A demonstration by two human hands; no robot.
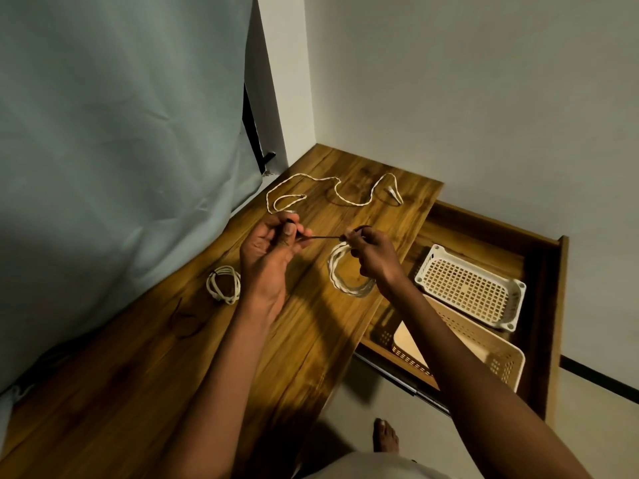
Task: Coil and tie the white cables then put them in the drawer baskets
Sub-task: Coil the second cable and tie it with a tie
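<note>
A coiled white cable [347, 273] hangs from my right hand [371, 257], which grips its top together with one end of a thin dark tie [325, 238]. My left hand [273, 245] pinches the other end of the tie, which is stretched taut between the two hands above the wooden desktop [214, 340]. A tied white coil [223, 284] lies on the desk to the left of my left wrist. One loose white cable [332, 193] sprawls uncoiled near the back of the desk.
An open wooden drawer [546, 305] on the right holds a white perforated basket [468, 286] and a beige basket [484, 354] in front of it. A grey curtain [121, 150] hangs along the desk's left side. A bare foot [385, 435] stands on the floor below.
</note>
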